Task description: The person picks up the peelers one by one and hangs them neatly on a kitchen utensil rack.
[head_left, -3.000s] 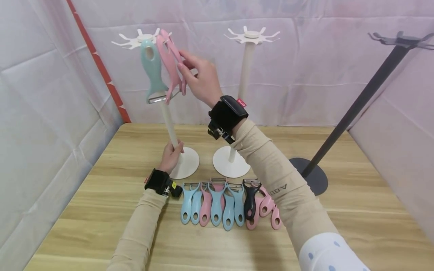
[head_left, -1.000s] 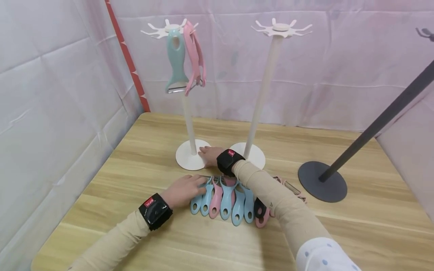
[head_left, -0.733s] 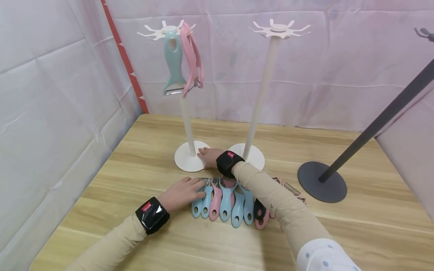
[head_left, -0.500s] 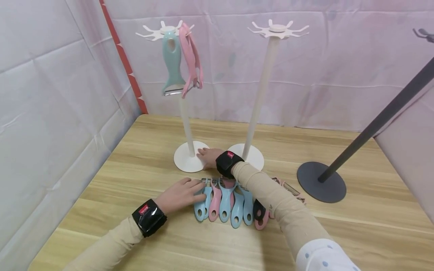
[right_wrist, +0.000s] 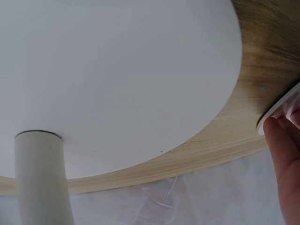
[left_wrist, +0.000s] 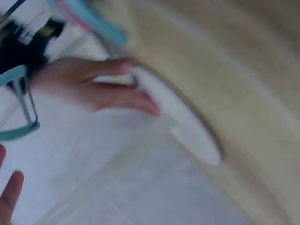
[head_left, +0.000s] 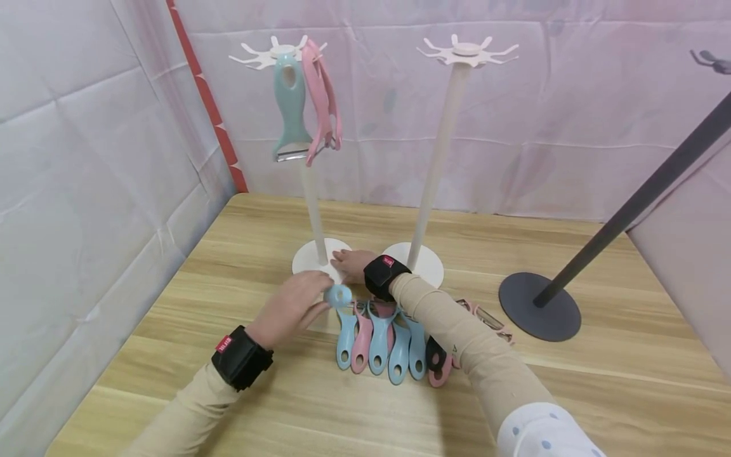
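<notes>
left hand (head_left: 294, 304) is up off the table (head_left: 599, 387) now, fingers curled round a light blue peeler (head_left: 338, 296), pinching it near the ring end, lifted just above the row of peelers (head_left: 382, 339) that lies on the wood. the blue peeler sits in the air between the row and the round white base (head_left: 311, 254) of the left stand (head_left: 313, 203). in the left wrist view it is all blur, but a blue peeler head with its metal blade (left_wrist: 23, 112) shows at the left edge.

right hand (head_left: 349, 264) lies flat, fingers straight, pressing on the edge of that white base, the wrist crossing over the top of the row. right wrist view shows fingertips (right_wrist: 281, 154) on the rim of a white disc, and a second white base (right_wrist: 117, 79) fills most of the picture.

up top, the left stand carries a teal peeler (head_left: 289, 105) and pink peelers (head_left: 322, 101) hanging from its hooks. the second white stand (head_left: 442, 146) stands just beside it, hooks bare. a dark stand (head_left: 628, 209) leans across the right, its dark base (head_left: 539, 306) on the table. the row holds blue, pink and one black peeler (head_left: 436, 358), side by side, partly under the right sleeve (head_left: 474, 343).
</notes>
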